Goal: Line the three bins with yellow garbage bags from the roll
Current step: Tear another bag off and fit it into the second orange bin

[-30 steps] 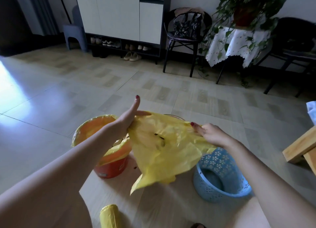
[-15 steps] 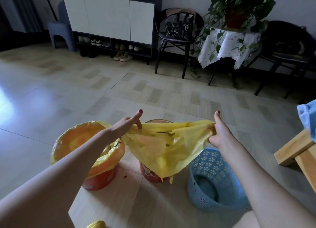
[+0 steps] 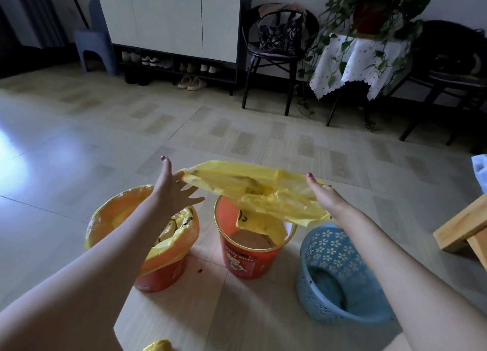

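Observation:
Three bins stand on the floor: an orange bin (image 3: 168, 277) on the left lined with a yellow bag, a bare orange-red bin (image 3: 247, 261) in the middle, and a blue perforated basket (image 3: 334, 255) on the right. A loose yellow garbage bag (image 3: 263, 190) is stretched between my hands above the middle bin, its lower end hanging into that bin. My left hand (image 3: 172, 190) touches the bag's left edge with fingers spread straight and thumb up. My right hand (image 3: 325, 197) holds the right edge, its fingers hidden under the plastic. The yellow roll (image 3: 158, 345) peeks in at the bottom edge.
A wooden stool (image 3: 463, 232) stands at the right, with a pale cloth (image 3: 479, 171) above it. Further back are a black chair (image 3: 276, 50), a small table with a plant (image 3: 361, 58), a shoe cabinet (image 3: 174, 21) and a grey step stool (image 3: 95, 50).
My hands moved further apart and the bag is pulled flatter above the middle bin. My left fingers went from pinching the edge to spread straight.

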